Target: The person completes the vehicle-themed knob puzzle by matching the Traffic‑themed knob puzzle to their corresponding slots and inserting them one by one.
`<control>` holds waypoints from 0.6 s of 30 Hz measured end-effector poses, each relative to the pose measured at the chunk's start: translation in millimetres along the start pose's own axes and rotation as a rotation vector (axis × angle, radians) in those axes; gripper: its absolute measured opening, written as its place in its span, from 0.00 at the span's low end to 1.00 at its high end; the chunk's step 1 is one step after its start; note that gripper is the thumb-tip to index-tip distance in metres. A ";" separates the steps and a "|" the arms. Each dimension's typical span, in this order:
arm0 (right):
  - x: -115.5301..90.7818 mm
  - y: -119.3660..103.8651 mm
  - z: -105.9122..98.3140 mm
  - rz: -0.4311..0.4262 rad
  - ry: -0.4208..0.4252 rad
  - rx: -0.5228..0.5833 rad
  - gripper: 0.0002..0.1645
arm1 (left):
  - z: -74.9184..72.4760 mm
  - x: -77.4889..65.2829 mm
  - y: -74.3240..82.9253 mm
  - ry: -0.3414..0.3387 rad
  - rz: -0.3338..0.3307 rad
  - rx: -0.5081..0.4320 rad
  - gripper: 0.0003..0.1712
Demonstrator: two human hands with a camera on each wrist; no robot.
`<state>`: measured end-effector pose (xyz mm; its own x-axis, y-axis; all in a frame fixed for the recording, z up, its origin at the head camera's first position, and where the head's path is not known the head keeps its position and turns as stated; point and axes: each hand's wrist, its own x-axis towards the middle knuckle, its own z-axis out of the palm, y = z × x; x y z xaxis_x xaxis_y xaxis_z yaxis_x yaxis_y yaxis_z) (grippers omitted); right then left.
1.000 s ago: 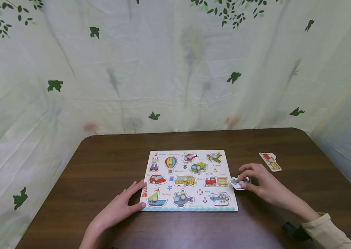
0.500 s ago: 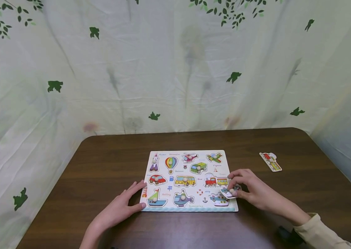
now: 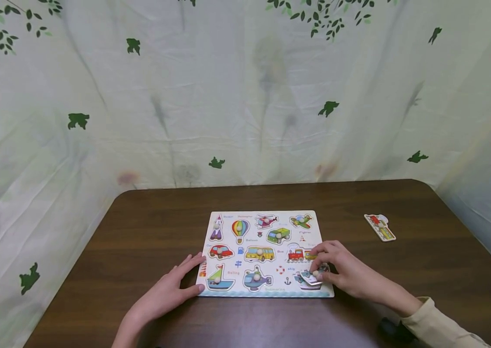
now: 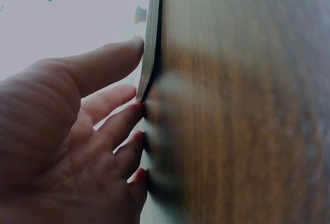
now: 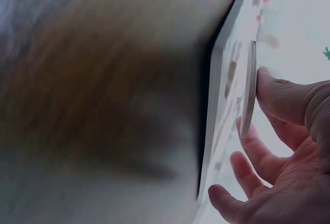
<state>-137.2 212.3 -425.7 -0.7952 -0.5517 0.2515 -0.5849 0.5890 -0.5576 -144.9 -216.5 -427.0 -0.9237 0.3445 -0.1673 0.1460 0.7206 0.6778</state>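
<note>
A white peg puzzle board (image 3: 283, 217) printed with vehicles lies on the brown table. My left hand (image 3: 167, 287) rests at its left edge, thumb and fingers spread and touching the edge; the left wrist view shows the thumb against the board's side. Over the board's lower right corner, my right hand (image 3: 345, 273) pinches a ship puzzle piece (image 3: 308, 277) by its knob. That piece partly covers the ship picture on the board. In the right wrist view the piece (image 5: 250, 90) is seen edge-on, tilted and raised slightly off the board.
A train puzzle piece (image 3: 380, 227) lies on the table (image 3: 428, 261) to the right of the board. Several knobbed pieces, such as the yellow bus (image 3: 267, 252), sit in the board. A pale curtain (image 3: 245, 106) with leaf prints hangs behind the table.
My right hand has carried the ship piece leftward from beside the board's right edge to over the ship picture. The left hand has stayed at the board's left edge.
</note>
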 end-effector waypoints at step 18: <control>7.5 -5.8 9.2 -0.083 -0.038 -0.088 0.13 | 0.9 0.5 -1.0 0.015 0.017 0.014 0.40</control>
<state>-138.3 199.3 -427.8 -0.7376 -0.6218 0.2633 -0.6618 0.5886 -0.4642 -145.2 -216.6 -428.4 -0.9262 0.3477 -0.1456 0.1661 0.7232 0.6703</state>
